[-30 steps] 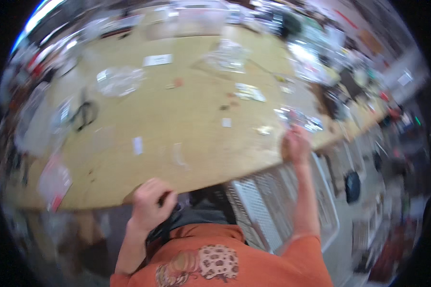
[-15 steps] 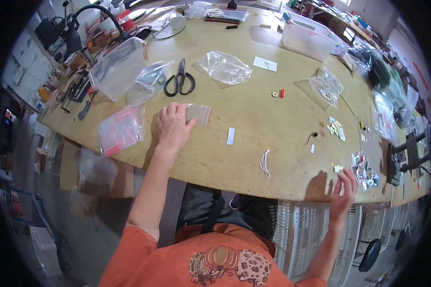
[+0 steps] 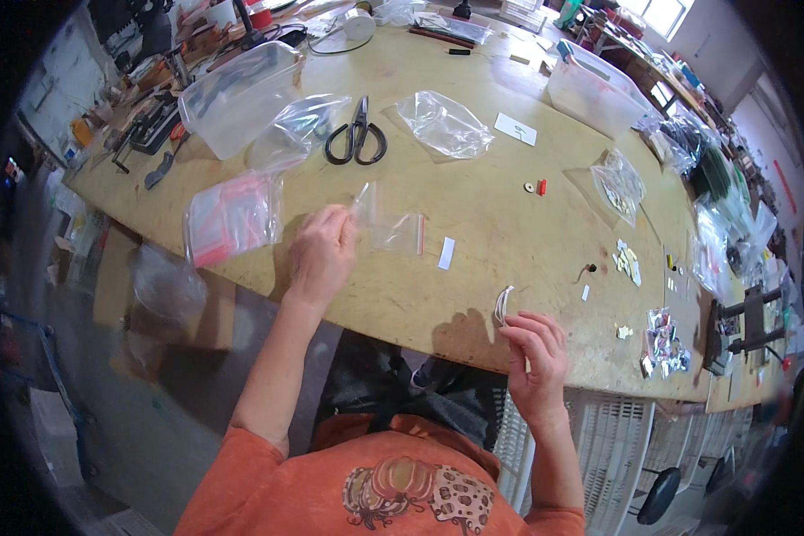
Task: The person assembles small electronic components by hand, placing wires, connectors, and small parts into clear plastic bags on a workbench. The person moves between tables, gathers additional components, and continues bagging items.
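My left hand (image 3: 322,255) is closed, its fingertips pinching a small clear plastic bag (image 3: 364,204) that stands up from the table. Beside it a clear zip bag (image 3: 398,233) with a red stripe lies flat; whether the two are joined I cannot tell. My right hand (image 3: 536,357) hangs over the front edge with fingers curled toward the thumb, around a tiny pale thing I cannot make out. Just past its fingertips is a white cord loop (image 3: 502,304), partly hidden. A white paper slip (image 3: 446,254) lies between the hands.
A pack of red-striped bags (image 3: 234,219), black-handled scissors (image 3: 357,138) and a clear bag (image 3: 445,125) lie to the left and behind. Clear bins (image 3: 241,98) stand at the far left and far right. Small pieces (image 3: 628,263) and shiny packets (image 3: 663,344) lie at right.
My right hand has moved left from the small yellowish pieces to the cord, its fingers more curled. My left hand now pinches raised plastic instead of resting on the bag. The view has shifted slightly.
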`<state>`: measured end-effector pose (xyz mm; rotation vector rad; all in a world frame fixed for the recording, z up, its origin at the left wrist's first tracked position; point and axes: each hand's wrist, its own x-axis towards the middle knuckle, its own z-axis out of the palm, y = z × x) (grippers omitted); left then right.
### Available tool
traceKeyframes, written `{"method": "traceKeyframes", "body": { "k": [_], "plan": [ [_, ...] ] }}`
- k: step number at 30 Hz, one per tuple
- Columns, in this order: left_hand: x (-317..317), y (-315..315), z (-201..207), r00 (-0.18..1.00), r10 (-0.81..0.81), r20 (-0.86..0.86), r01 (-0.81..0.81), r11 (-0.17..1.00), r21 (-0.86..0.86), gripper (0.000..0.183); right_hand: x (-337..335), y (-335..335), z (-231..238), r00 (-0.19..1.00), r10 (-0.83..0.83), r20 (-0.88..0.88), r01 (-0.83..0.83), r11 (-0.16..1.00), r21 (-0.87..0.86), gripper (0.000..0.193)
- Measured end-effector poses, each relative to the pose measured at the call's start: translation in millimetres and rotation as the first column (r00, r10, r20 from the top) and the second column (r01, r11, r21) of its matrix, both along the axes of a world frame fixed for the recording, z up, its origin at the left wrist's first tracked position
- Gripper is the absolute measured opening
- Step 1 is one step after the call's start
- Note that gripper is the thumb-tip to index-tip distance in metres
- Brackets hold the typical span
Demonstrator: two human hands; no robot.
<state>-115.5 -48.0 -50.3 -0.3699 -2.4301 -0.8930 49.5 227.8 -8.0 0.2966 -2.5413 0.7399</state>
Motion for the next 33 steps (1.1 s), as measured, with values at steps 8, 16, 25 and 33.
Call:
{"method": "traceKeyframes", "body": {
  "k": [8, 16, 25, 33],
  "plan": [
    [68.9, 6.6, 34.2, 0.761, -0.549, 0.345, 0.192, 0.699, 0.689, 0.011, -16.1, -47.2, 8.6, 0.843, 0.31, 0.439, 0.222, 0.544, -0.809, 0.018],
    [102.4, 28.6, 23.6, 0.83, -0.493, 0.26, 0.336, 0.815, 0.472, 0.009, -19.1, -43.1, 0.9, 0.648, 0.59, 0.482, 0.221, 0.46, -0.86, 0.017],
    [107.9, 45.1, 33.9, 0.89, -0.455, 0.042, 0.417, 0.846, 0.332, 0.025, -5.0, -46.9, -3.2, 0.716, 0.514, 0.473, 0.251, 0.442, -0.861, 0.013],
    [113.8, 40.8, 27.9, 0.649, -0.704, 0.288, 0.49, 0.677, 0.55, 0.012, -3.0, -46.0, -1.4, 0.693, 0.52, 0.499, 0.287, 0.436, -0.853, 0.014]
  ]
}}
